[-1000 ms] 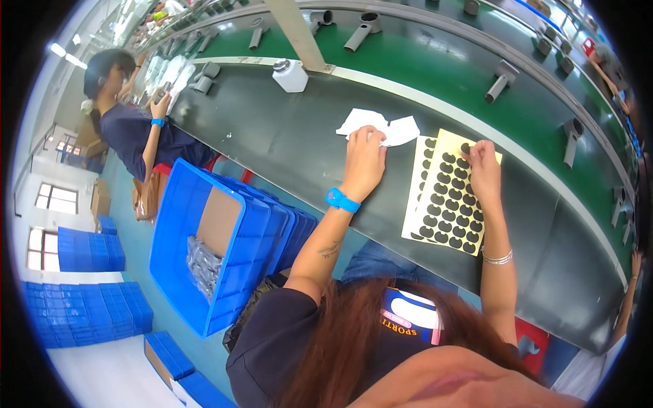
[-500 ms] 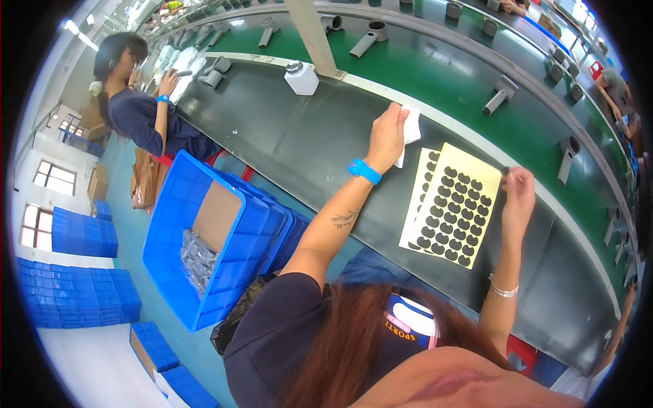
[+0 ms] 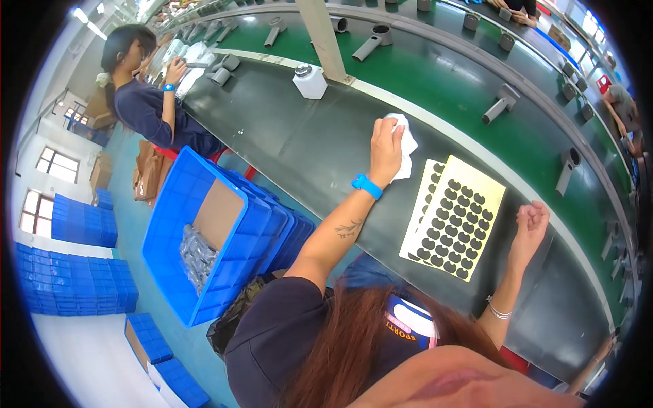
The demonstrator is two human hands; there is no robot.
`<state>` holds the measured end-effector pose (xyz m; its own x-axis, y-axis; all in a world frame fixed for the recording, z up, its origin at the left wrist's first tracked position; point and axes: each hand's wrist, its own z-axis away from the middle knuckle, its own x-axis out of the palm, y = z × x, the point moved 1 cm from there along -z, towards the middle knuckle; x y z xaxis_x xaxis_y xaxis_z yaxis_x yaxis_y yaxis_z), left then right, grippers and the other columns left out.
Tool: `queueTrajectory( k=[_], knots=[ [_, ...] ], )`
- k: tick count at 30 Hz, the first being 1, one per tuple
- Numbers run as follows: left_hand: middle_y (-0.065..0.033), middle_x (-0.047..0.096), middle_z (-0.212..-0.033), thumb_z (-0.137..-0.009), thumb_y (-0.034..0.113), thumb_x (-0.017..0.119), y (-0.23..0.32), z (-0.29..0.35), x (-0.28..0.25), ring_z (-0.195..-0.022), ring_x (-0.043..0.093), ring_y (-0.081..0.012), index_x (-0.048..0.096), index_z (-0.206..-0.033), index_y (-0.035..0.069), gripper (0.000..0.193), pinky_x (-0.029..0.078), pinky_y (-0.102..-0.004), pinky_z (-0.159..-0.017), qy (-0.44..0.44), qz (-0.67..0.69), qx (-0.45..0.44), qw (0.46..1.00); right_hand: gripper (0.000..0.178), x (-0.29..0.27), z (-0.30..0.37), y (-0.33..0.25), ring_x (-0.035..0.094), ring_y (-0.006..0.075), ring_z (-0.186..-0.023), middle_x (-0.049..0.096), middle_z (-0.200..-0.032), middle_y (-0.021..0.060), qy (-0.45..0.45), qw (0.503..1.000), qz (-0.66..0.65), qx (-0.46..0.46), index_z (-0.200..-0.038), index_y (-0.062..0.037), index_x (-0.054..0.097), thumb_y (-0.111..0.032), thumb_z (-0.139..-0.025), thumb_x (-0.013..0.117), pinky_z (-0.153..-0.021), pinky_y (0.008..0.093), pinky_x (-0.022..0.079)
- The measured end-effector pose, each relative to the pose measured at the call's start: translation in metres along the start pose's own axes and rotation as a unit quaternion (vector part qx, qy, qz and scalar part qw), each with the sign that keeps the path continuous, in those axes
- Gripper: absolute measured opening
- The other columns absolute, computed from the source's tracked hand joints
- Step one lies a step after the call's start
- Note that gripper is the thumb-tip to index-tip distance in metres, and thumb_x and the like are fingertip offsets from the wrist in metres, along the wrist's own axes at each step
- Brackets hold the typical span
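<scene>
A long, dark worktable (image 3: 286, 139) runs from the upper left of the frame to the lower right, with a green conveyor belt (image 3: 435, 78) along its far side. On the belt we see grey tubular parts (image 3: 502, 105) spaced apart. A pale upright post (image 3: 321, 41) at top centre hides a strip of belt; a square white bottle with a dark cap (image 3: 310, 84) stands near its foot.

Right of centre lies a yellow sheet of black discs (image 3: 460, 221), partly covering a paler sheet (image 3: 413, 234) at its left. Our left hand (image 3: 386, 155), at the centre, grips a crumpled white cloth (image 3: 407, 151). Our right hand (image 3: 532, 221), at the right, has curled fingers; we cannot tell whether anything is pinched there.

A second ago, that right hand was over the yellow sheet's upper right corner; now it is clear of the paper, and the cloth, then spread out, is bunched.

At lower left, a large blue plastic crate (image 3: 160, 255) holds grey wrapped pieces (image 3: 197, 255). A dark-clothed co-worker (image 3: 146, 109) sits at upper left, above stacked blue crates (image 3: 75, 279) near white-walled windows (image 3: 56, 164).
</scene>
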<state>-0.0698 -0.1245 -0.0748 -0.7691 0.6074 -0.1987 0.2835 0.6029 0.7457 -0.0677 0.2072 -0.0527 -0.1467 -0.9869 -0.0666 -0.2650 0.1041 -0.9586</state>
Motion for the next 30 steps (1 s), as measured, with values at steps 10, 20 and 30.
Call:
queueTrajectory(
  k=[10, 20, 30],
  knots=[
    [-0.0138, 0.061, -0.088, -0.089, 0.007, 0.057, -0.002, -0.004, -0.005, -0.074, 0.059, -0.0263, 0.062, -0.098, -0.001, 0.014, 0.047, -0.0334, -0.068, -0.06, 0.042, 0.008, 0.997, 0.018, 0.011, 0.006, 0.005, 0.052, 0.0075, -0.082, 0.054, -0.091, 0.0009, -0.022, 0.999, 0.011, 0.033, -0.108, -0.0026, 0.051, -0.006, -0.092, 0.057, -0.073, 0.0202, 0.042],
    [-0.0037, 0.043, -0.054, -0.097, 0.028, 0.052, -0.001, -0.001, -0.01, -0.052, 0.04, -0.0099, 0.048, -0.069, -0.001, 0.041, 0.036, -0.0258, -0.051, -0.09, 0.085, -0.112, 0.986, 0.014, 0.011, 0.008, 0.017, 0.052, 0.0084, -0.084, 0.054, -0.092, 0.0012, -0.054, 0.998, -0.004, 0.033, -0.105, -0.0022, 0.053, -0.004, -0.092, 0.055, -0.077, 0.0211, 0.043],
    [-0.0055, 0.057, -0.079, -0.098, 0.022, 0.049, -0.005, -0.001, -0.006, -0.061, 0.049, -0.0097, 0.042, -0.115, 0.005, 0.025, 0.04, -0.0228, -0.055, -0.065, 0.089, -0.116, 0.987, 0.013, 0.015, 0.01, 0.014, 0.052, 0.0088, -0.085, 0.054, -0.093, 0.001, -0.047, 0.998, -0.008, 0.037, -0.104, -0.0026, 0.054, -0.006, -0.092, 0.058, -0.079, 0.0223, 0.043]
  ],
)
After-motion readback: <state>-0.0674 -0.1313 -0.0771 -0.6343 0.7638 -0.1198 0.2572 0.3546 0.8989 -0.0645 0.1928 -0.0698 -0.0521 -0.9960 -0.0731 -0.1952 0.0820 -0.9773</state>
